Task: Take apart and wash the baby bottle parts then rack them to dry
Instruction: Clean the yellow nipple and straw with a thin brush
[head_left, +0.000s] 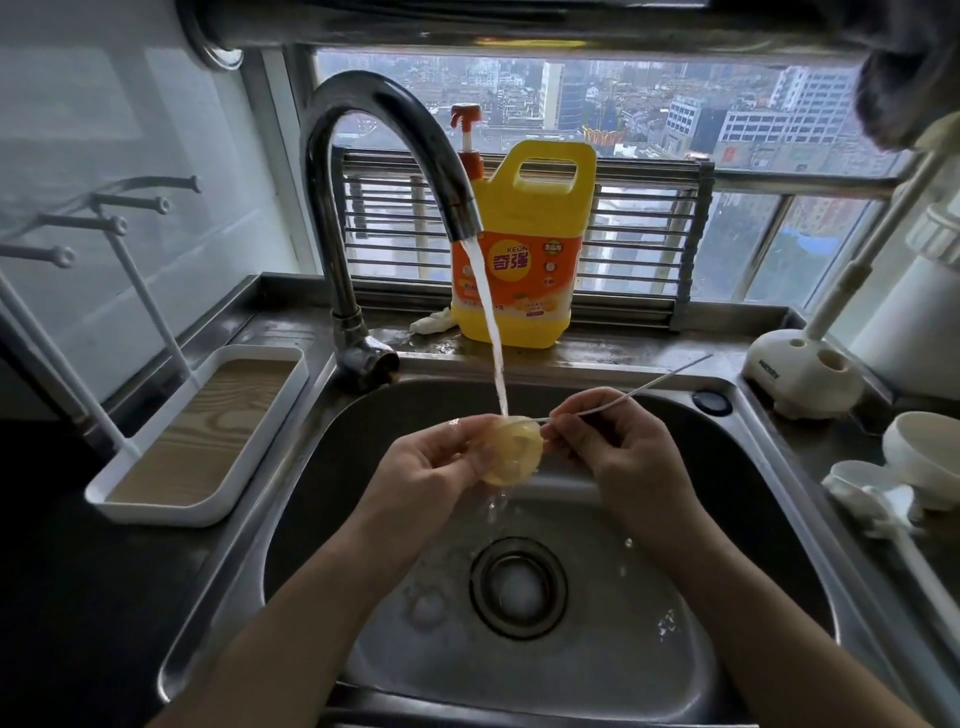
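From where I stand at the sink (753, 493), the person has the soft yellowish teat (511, 452) over the middle of the basin, right under the stream of water (491, 322) running from the tap (384, 156). The left hand (441, 462) is curled round the teat's left side, fingertips on its rim. The right hand (608, 436) pinches a thin white cleaning brush (649, 387) between thumb and forefinger, other fingers loosely bent, with the brush's near end at the teat's right edge and its long tail pointing up and away to the right. I can't tell whether the tip is actually inside the teat. I'd say the teat is light and floppy, and slippery now it's wet, so holding it by the thicker rim, as the left hand does, looks wiser than squeezing the thin dome, which would just fold. The brush looks bendy too and would want holding close to its working end. The white drying rack (156, 512) with its pegs sits on the counter to the left and I see no bottle parts on it, so racking is not yet done. A yellow jug of dish soap (524, 244) stands behind the tap, and some white bottle pieces (919, 457) lie on the counter to the right, near a brush stand (795, 369)
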